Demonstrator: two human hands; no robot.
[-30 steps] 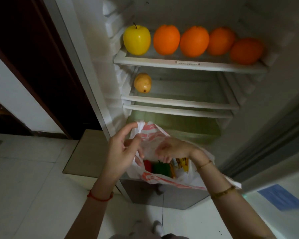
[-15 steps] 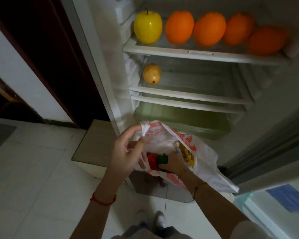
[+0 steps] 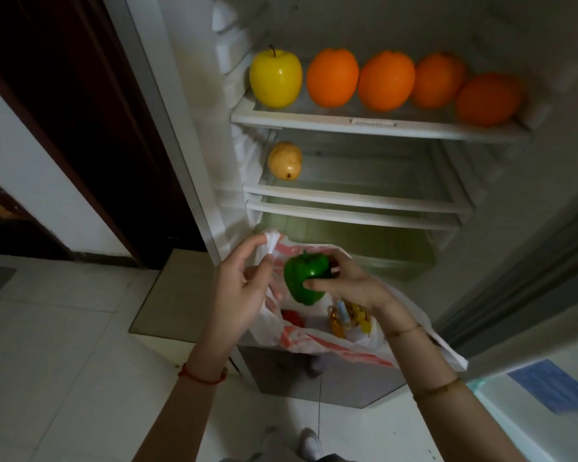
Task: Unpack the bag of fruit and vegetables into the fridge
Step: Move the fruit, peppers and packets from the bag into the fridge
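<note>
Between the hands, the green pepper (image 3: 306,278) looks glossy and smooth; the bag (image 3: 327,343) beneath is thin crinkled plastic. Above, the yellow apple (image 3: 275,79) shines waxy.

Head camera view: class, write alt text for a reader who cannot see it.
A person's right hand lifts a green pepper out of a plastic bag that the left hand holds open before an open fridge. A yellow apple and four oranges line its upper shelf.

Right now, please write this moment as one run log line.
left hand: holds bag handle | right hand: grips green pepper above bag | fridge: open
</note>
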